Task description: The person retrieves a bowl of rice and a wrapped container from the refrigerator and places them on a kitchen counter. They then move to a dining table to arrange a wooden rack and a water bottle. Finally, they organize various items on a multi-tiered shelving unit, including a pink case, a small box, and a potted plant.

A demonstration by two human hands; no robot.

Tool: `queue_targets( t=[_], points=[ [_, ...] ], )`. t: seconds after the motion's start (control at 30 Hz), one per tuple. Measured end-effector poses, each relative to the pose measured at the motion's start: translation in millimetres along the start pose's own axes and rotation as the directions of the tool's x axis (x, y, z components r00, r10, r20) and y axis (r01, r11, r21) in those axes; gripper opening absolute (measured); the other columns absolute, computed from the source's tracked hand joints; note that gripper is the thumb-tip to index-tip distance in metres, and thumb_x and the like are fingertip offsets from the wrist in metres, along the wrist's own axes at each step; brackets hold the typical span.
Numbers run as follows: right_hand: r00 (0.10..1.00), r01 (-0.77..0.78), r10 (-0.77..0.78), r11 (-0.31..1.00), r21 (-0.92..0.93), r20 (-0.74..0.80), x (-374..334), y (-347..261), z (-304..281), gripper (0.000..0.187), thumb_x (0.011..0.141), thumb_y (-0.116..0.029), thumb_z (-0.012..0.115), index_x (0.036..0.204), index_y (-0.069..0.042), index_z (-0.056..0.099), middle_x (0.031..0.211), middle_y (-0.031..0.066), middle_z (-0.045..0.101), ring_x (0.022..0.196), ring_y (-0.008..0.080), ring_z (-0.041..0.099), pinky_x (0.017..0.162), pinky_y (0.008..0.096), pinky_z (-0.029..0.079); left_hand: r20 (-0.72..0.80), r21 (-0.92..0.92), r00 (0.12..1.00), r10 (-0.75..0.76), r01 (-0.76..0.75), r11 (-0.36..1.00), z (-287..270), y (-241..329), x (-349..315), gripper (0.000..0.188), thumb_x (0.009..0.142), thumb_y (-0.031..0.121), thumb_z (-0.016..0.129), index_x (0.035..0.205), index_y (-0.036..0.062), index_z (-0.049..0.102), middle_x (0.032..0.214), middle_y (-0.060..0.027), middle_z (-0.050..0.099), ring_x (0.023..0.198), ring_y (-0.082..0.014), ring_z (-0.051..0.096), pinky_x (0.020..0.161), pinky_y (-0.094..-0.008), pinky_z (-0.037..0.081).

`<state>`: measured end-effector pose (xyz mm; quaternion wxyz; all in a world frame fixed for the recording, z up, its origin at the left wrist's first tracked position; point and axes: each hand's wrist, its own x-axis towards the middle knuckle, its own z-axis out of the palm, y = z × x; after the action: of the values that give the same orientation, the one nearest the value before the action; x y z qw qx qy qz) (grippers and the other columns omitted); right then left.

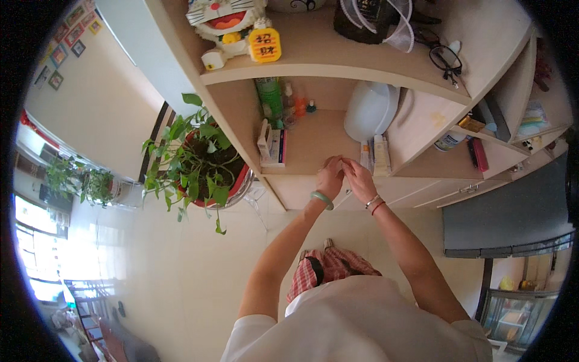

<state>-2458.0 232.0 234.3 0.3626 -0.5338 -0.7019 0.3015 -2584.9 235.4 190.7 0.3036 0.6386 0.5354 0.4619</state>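
Observation:
Just in front of the middle shelf's edge, my left hand (330,174) and my right hand (359,180) meet at the fingers. My right hand's fingers are stretched out against the left hand. The left fingers bend inward and are partly hidden, and no object shows between the hands. A green bangle (322,199) circles my left wrist; a bracelet and a red cord (377,208) circle the right. Nearest to my right hand, a white tube (381,154) and a slimmer tube (365,155) stand at the shelf's front edge.
A translucent white jug (369,114), a green bottle (269,99) and small boxes (275,148) share the shelf. Above are a white cat figurine (226,24) and eyeglasses (446,60). A potted plant (208,160) stands left; a dark grey panel (506,208) lies right.

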Motion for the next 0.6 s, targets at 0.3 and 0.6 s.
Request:
queue_targets(
  t=[0.3,0.6],
  points=[
    [0.993,-0.072,0.059,0.989,0.129,0.104,-36,-27,37,0.029,0.096,-0.023,0.056,0.113,-0.001,0.061,0.099,0.0152,0.069,0.087,0.0260,0.068,0.073,0.0344,0.053,0.061,-0.119,0.961,-0.272,0.277,0.953,-58,-8,-78,0.041,0.087,0.008,0.064,0.128,0.0089,0.058,0.124,-0.0137,0.059,0.112,-0.0242,0.058,0.085,-0.0340,0.053],
    [0.961,-0.257,0.197,0.897,0.360,0.196,-45,-57,57,0.024,0.097,-0.021,0.055,0.112,-0.004,0.064,0.095,0.0035,0.071,0.083,0.0112,0.067,0.067,0.0246,0.053,-0.040,-0.279,0.968,-0.248,0.227,0.933,-99,-2,-92,0.039,0.090,0.002,0.060,0.129,0.0046,0.056,0.118,-0.0093,0.061,0.107,-0.0184,0.058,0.086,-0.0300,0.052]
  ],
)
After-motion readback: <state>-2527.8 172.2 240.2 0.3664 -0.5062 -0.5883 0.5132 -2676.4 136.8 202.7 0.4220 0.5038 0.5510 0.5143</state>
